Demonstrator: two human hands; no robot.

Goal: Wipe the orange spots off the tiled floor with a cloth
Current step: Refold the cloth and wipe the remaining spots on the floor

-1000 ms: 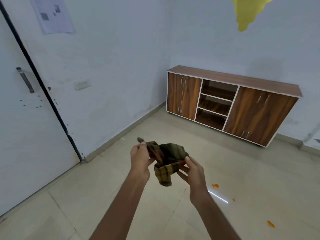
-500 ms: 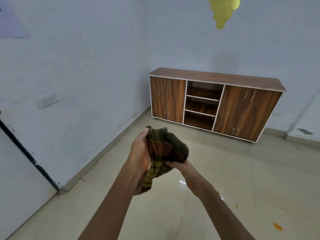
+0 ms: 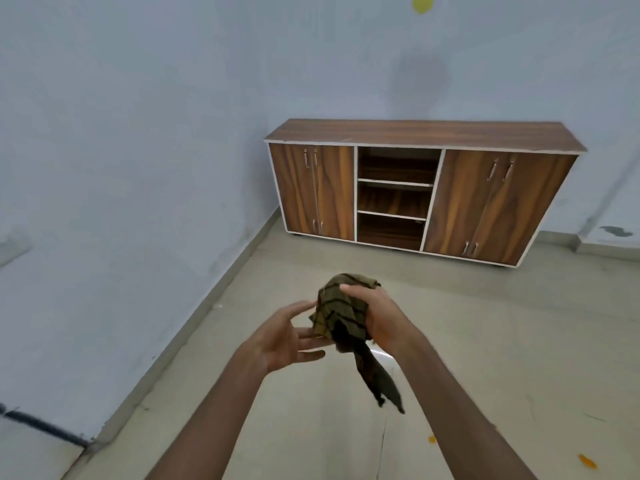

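two spots (image 3: 431, 439) low right of hands. right hand (image 3: 377, 315) grips cloth (image 3: 341, 311); left hand (image 3: 282, 336) spread, empty. wad tail in before crouching.

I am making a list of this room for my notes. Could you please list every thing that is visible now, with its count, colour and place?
cloth: one, olive-green checked, bunched in the right hand, one end hanging down.
orange spots: two visible, orange, on the floor at lower right.
floor: one, beige tiles, across the lower half.
cabinet: one, brown wood with white edges, against the far wall; doors shut, middle shelves open.
walls: two, pale blue-white, left and far.
yellow thing: one, at the top edge; I cannot tell what it is.
left hand: open, beside the cloth.
right hand: closed on the cloth.
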